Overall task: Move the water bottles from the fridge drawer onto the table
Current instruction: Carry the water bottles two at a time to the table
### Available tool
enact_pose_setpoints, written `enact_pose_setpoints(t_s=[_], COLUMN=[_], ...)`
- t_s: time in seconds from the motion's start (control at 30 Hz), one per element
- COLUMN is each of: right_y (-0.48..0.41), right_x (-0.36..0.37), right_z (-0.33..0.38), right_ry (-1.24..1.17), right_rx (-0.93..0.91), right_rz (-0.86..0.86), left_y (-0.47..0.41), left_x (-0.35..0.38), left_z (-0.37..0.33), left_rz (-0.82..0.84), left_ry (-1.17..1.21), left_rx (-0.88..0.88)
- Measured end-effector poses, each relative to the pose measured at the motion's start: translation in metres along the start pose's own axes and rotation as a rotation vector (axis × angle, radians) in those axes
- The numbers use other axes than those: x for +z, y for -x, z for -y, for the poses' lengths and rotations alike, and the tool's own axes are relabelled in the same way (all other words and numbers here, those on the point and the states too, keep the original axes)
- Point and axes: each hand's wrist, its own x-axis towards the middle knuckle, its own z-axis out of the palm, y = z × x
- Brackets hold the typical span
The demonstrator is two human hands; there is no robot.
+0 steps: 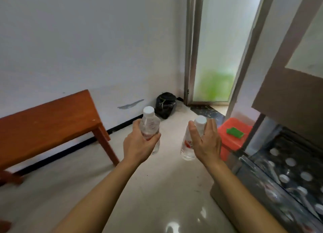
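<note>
Bottle (150, 126) gripped by left hand (138, 145) fingers, upright, cap up; second bottle (187, 145) likewise, right hand (208, 141) fingers

Left bottle (151, 124) in left hand (138, 145), right bottle (187, 148) in right hand (207, 141).
Table (43, 128) left of the left hand; fridge drawer (262, 185) right of the right hand; stool (242, 124) just beyond the right hand; bag (165, 104) beyond both.

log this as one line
left hand: grips clear plastic water bottle | right hand: holds second clear plastic bottle | open fridge drawer: holds more bottles
</note>
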Motion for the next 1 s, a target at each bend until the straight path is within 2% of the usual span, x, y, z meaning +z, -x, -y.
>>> enact_pose_setpoints(t_s=[0.1,0.37,0.53,0.8,1.0], right_y=[0.011,0.055,0.082,0.082,0.052], right_x=[0.056,0.234,0.332,0.452,0.577], right_z=[0.055,0.202,0.292,0.381,0.427], right_ry=[-0.063,-0.138,-0.264,-0.370,-0.427], right_rx=[-0.061,-0.225,-0.205,-0.223,-0.228], right_rz=[0.147,0.330,0.406,0.478,0.553], left_y=[0.004,0.002,-0.005,-0.054,-0.143], left_x=[-0.061,-0.227,-0.320,-0.389,-0.423], left_z=[0.051,0.198,0.281,0.379,0.458], left_rz=[-0.114,-0.363,-0.488,-0.556,-0.584], left_ry=[-0.023,-0.081,-0.124,-0.011,-0.045], left_rx=[-0.081,-0.122,-0.161,-0.272,-0.329])
